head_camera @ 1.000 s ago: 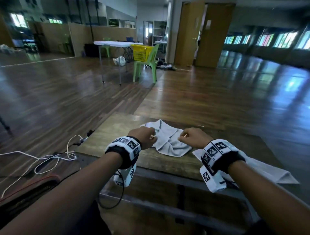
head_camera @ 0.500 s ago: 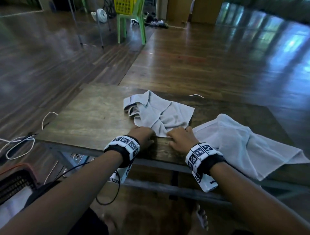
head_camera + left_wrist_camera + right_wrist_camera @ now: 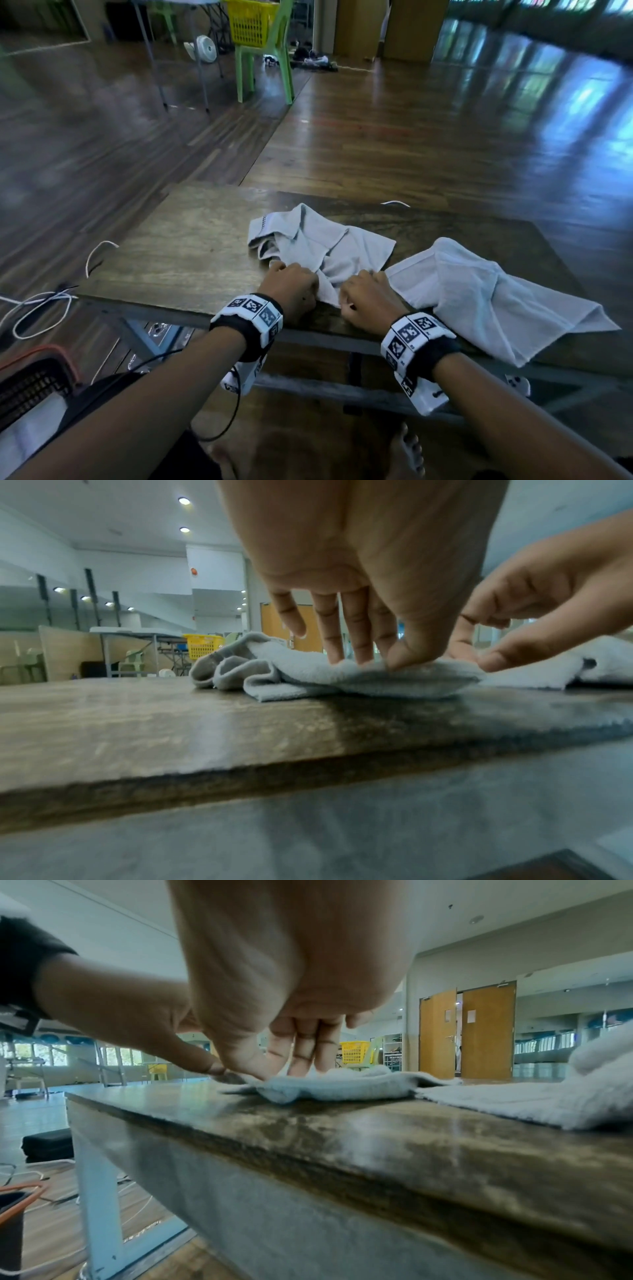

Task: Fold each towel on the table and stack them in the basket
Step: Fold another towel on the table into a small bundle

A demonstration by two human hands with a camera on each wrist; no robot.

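Note:
A crumpled grey towel [image 3: 322, 246] lies in the middle of the wooden table [image 3: 191, 246]. My left hand [image 3: 294, 287] pinches its near edge between thumb and fingers, and the left wrist view shows that hand [image 3: 373, 661] pressed onto the towel [image 3: 308, 674]. Just to the right, my right hand [image 3: 363, 294] pinches the same edge; in the right wrist view that hand [image 3: 274, 1073] holds the towel [image 3: 342, 1085] low on the tabletop. A second, paler towel [image 3: 496, 298] lies spread at the right, hanging over the near edge. A dark basket with an orange rim [image 3: 34, 373] stands on the floor at my lower left.
White cables [image 3: 44, 308] lie on the floor left of the table. Far back, a yellow basket [image 3: 251, 20] sits on a green chair [image 3: 263, 65] beside a folding table. The left half of the tabletop is bare wood. My bare foot [image 3: 407, 452] is under the table.
Both hands have come back toward the near table edge with the grey towel's edge and lowered onto the tabletop. The head view has tilted down, and the second towel shows in full.

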